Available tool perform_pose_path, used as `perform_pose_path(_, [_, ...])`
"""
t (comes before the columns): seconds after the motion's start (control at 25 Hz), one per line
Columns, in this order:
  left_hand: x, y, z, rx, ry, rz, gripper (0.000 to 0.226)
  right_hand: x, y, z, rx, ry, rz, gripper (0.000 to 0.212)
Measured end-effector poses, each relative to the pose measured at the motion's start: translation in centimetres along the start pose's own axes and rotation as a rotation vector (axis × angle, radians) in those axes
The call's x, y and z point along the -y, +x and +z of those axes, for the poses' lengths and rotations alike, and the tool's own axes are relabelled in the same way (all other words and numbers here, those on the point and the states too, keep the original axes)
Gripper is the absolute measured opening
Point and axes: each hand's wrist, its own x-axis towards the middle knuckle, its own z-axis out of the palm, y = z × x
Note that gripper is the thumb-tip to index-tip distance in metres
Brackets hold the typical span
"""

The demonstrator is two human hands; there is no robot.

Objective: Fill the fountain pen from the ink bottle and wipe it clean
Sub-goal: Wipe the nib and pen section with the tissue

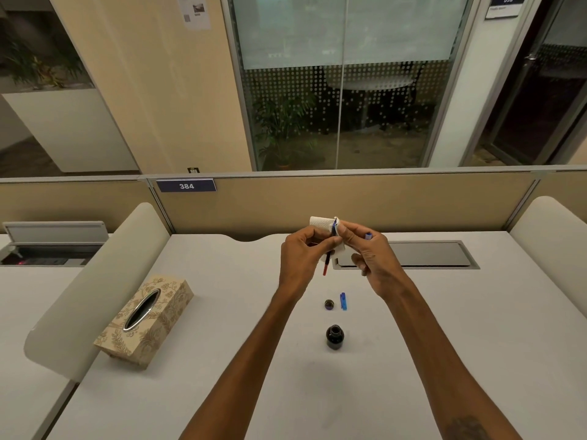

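Note:
Both hands are raised above the white desk (pixel 222 360). My left hand (pixel 300 255) pinches the fountain pen's nib section (pixel 328 258), whose red-tipped converter hangs down. My right hand (pixel 370 254) presses a white tissue (pixel 320 222) around the pen's upper end and also holds a blue pen part (pixel 368 235) between its fingers. Below the hands the open dark ink bottle (pixel 334 337) stands upright on the desk. Its round cap (pixel 329 304) lies behind it, beside a blue pen cap (pixel 343 301).
A patterned tissue box (pixel 144 319) lies to the left on the desk. A grey cable tray lid (pixel 428 254) is set into the desk behind my right hand. Rounded white dividers (pixel 95 281) flank the desk on both sides, with a beige partition (pixel 349 201) at the back.

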Motion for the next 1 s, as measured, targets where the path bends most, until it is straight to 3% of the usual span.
perform_pose_path(0.12, [0.1,0.3,-0.4,0.041,0.025,0.003,0.026,-0.2,0.1,-0.1,0.017,-0.050,-0.012,0.041])
perform_pose_path(0.24, [-0.1,0.4,-0.9,0.083,0.037,-0.011,0.024,0.6,-0.2,0.2,0.013,-0.111,-0.100,0.026])
perform_pose_path(0.52, [-1.1,0.4,-1.1,0.212,0.082,-0.025,0.025,0.3,-0.1,-0.2,-0.069,-0.058,-0.175,0.012])
perform_pose_path(1.0, [-1.0,0.0,-0.1,0.106,0.058,0.006,0.025,0.0,-0.6,-0.7,-0.162,-0.088,-0.199,0.015])
